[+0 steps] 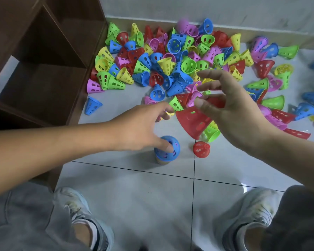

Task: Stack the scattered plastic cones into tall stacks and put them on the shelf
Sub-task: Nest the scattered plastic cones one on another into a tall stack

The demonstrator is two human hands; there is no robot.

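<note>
Several perforated plastic cones point(170, 66) in red, blue, green, yellow and pink lie scattered on the tiled floor against the wall. My right hand point(232, 109) hovers over the near edge of the pile and pinches a red cone point(192, 122) by its narrow end, wide mouth tilted down to the left. My left hand point(141, 131) reaches forward with fingers relaxed, its fingertips at a small yellow cone point(169, 113). Its spread thumb lies over a blue cone point(168, 150) standing upright on the floor. A small red cone point(201, 149) stands just right of the blue one.
A dark brown wooden shelf point(43, 57) with open compartments stands at the left, its edge beside the pile. A lone blue cone point(92, 105) lies near the shelf's foot. My two sneakers point(76, 211) stand on the light tiles near the bottom edge.
</note>
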